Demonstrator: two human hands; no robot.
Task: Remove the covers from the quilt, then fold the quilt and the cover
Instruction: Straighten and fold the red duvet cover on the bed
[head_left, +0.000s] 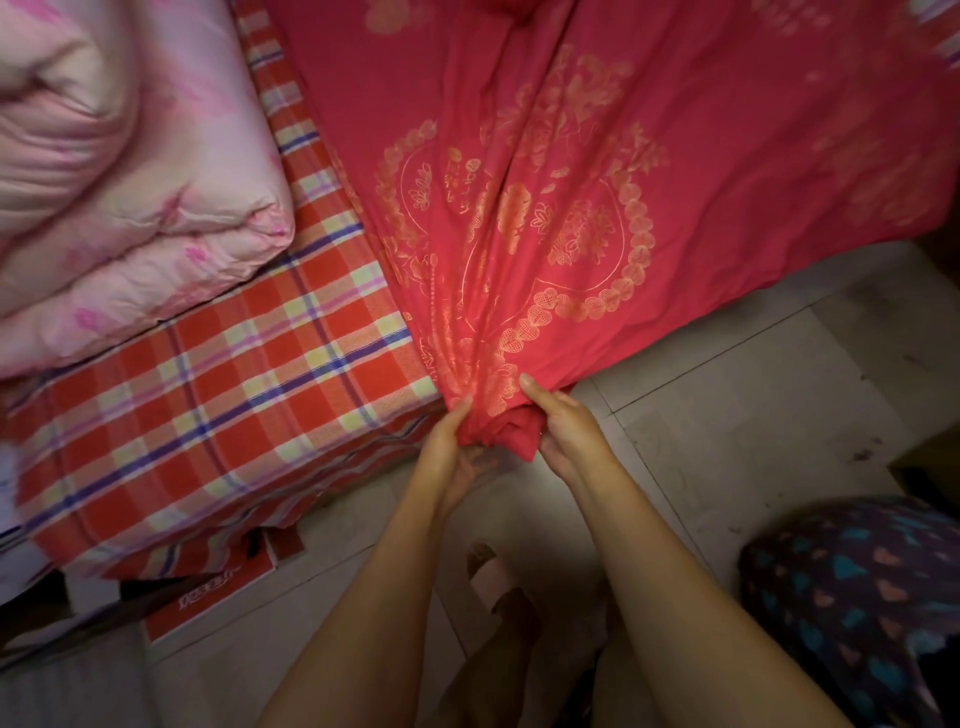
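Observation:
A red cover with gold flower patterns lies spread over the bed and hangs past its corner above the floor. Its near edge is bunched into a tight gather. My left hand grips the left side of that bunch, and my right hand grips the right side, thumb on top. A pink quilt, out of the cover, lies folded in a thick stack at the left of the bed.
The bed wears a red plaid sheet, bare at the near left corner. A light tiled floor lies at the right. A dark cushion with coloured hearts sits at the lower right. A red-and-white box sticks out under the bed.

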